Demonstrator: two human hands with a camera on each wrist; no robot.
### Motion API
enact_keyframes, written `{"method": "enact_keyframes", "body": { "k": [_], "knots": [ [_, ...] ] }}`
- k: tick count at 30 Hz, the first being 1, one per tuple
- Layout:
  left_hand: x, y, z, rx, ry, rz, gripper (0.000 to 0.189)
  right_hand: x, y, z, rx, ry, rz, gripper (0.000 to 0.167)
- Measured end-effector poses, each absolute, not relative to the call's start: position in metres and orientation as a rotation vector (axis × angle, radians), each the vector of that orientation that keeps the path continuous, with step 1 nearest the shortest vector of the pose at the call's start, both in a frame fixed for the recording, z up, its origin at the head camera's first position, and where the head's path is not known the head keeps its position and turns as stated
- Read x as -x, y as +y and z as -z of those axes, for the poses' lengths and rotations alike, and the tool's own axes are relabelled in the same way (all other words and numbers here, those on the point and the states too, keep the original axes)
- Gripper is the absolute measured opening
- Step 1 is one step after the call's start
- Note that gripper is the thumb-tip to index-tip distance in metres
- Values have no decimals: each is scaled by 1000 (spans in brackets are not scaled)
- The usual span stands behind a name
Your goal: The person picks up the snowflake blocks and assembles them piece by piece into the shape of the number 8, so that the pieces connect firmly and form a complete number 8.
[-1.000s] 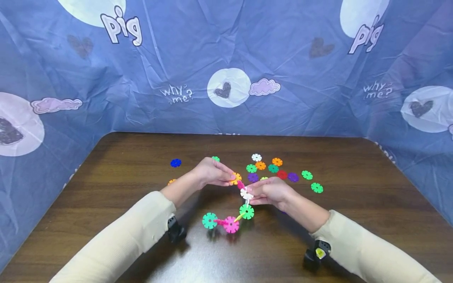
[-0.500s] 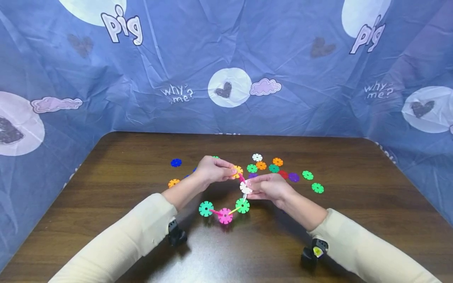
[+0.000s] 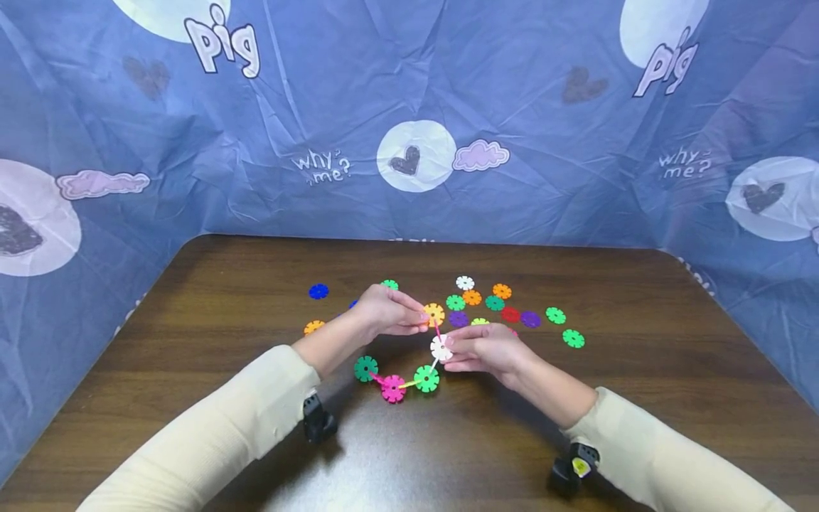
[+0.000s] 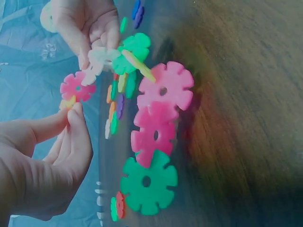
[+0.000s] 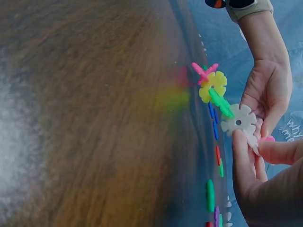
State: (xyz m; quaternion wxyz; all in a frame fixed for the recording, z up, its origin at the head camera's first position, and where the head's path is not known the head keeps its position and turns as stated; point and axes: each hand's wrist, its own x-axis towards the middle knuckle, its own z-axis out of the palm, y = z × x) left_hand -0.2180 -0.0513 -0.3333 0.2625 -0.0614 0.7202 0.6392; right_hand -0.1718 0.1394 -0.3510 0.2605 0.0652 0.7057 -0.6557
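A chain of slotted flower-shaped plastic discs hangs between my hands. My left hand (image 3: 389, 311) pinches the orange disc (image 3: 435, 314) at its upper end between thumb and fingertips. My right hand (image 3: 491, 348) pinches a white disc (image 5: 239, 121) further down. Between these two sits a pink disc (image 4: 78, 88), seen edge-on from the head. Below the white part, the chain runs leftward through a green disc (image 3: 426, 379), a yellow disc (image 5: 213, 87) and pink discs (image 3: 393, 389), ending in a teal-green disc (image 4: 148, 182). This lower stretch hangs over the table.
Loose discs lie beyond the hands on the brown table (image 3: 256, 274): a blue disc (image 3: 318, 291) and an orange disc (image 3: 314, 327) at left, with several more at right, such as a red disc (image 3: 510, 314) and a green disc (image 3: 573, 338). A blue printed cloth (image 3: 345, 85) surrounds the table.
The chain's lower end has swung left and slightly away from me. My left hand's orange disc has shifted a little right and up; both hands keep their pinch.
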Motion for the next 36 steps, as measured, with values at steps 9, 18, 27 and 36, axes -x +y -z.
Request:
{"method": "enact_keyframes", "body": {
  "k": [9,18,27,36],
  "knots": [
    [217,-55,337,108,1887,-1585,22,177,144,350,-115,1903,1774,46],
    [211,-51,334,50,1911,-1484,19,180,139,347,-92,1866,1823,44],
    [207,-51,336,16,1921,-1474,19,178,137,351,-127,1877,1801,40],
    [202,-49,344,3,1948,-1472,18,175,138,356,-105,1903,1772,40]
  ]
}}
